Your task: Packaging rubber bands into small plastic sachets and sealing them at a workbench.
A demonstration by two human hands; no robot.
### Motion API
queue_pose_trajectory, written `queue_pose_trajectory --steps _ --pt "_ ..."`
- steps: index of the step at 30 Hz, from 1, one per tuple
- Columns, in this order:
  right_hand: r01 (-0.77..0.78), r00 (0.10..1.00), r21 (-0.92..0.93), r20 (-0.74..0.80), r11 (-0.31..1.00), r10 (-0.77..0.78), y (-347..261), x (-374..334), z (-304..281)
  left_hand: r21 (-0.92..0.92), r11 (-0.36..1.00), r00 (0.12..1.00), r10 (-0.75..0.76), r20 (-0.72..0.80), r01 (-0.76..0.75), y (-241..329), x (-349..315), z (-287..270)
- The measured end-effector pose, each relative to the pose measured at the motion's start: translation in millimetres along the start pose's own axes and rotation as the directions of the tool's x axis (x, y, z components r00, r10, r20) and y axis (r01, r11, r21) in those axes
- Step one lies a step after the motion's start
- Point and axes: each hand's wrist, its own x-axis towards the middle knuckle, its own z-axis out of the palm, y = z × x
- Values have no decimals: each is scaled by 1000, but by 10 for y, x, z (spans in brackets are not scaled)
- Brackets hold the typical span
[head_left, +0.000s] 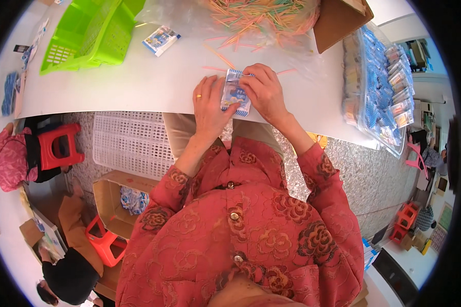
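Note:
A small flat blue-and-white packet (234,94) lies on the white table (153,84) near its front edge, just ahead of my body. My left hand (209,105), with a ring on one finger, holds it along its left side, the thumb pressed over its lower part. The bent fingers of my right hand (265,92) pinch the packet's upper right part and cover that corner. Whether a thin straw is in those fingers cannot be made out. Loose coloured straws (219,55) lie just beyond the packet.
A clear bag of coloured straws (264,18) lies at the back, beside a cardboard box (341,23). A clear bin of packets (378,92) stands right. At left are a green basket (89,38) and another packet (161,40). Below sits a white crate (130,140); people are behind, left.

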Motion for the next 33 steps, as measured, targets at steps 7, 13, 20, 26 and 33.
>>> queue_pose_trajectory --steps 7,13,20,26,33 --pt "-91 995 216 65 972 79 -166 111 -289 -330 943 999 -50 -7 45 72 166 -228" --pt "-164 983 349 142 923 120 -251 242 -480 -601 730 935 -154 319 325 173 179 -382" --pt "-91 976 331 217 939 18 -290 293 -540 -590 758 960 -194 203 278 184 157 -386" --pt "-385 922 396 133 834 363 -375 302 -520 -663 692 958 -219 184 286 247 199 -337" --pt "-626 777 445 422 640 467 -121 70 -525 -722 559 913 -229 338 408 212 179 -252"
